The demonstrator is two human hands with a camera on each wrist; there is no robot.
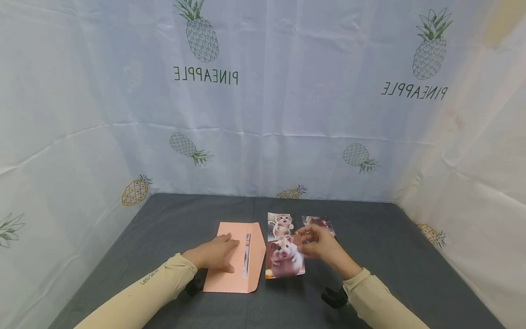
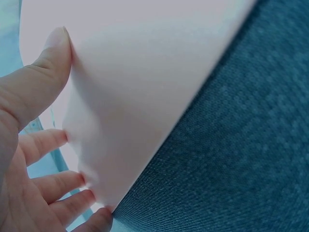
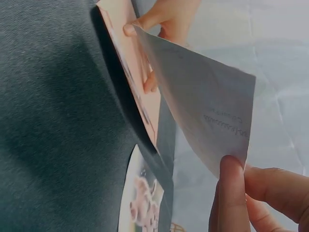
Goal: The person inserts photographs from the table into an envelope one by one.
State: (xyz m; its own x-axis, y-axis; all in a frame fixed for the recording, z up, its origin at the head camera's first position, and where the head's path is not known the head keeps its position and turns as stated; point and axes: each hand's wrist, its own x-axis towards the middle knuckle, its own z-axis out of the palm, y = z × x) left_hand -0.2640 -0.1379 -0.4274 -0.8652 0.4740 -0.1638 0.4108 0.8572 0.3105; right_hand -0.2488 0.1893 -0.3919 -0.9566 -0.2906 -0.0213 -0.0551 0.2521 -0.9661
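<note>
Sitting between our left hand (image 1: 214, 252) and right hand (image 1: 321, 245): the hamster card (image 1: 285, 261), left of the right hand's fingertips and just right of the pink envelope (image 1: 238, 261).
Card to flap: the envelope's flap (image 1: 257, 256) points toward the card; whether the two touch, we cannot tell.
Long axes: the envelope and its narrow slit (image 1: 246, 256) both run away from us; the card's own long axis is hard to make out at this tilt.
Card's height: raised off the dark table (image 1: 378, 246), its back (faint script there, too blurred for us to read) facing the right wrist camera.
Nearer hand: our right, at the card's right edge.
Right fingers: nearly together, pinching that edge with only paper between.
Left fingers: spread and fairly straight, tips touching the envelope, not curled round it.
Beyond the card: the kitten photo (image 1: 282, 224), partly covered from our view, and a darker photo (image 1: 325, 223) behind the right hand.
</note>
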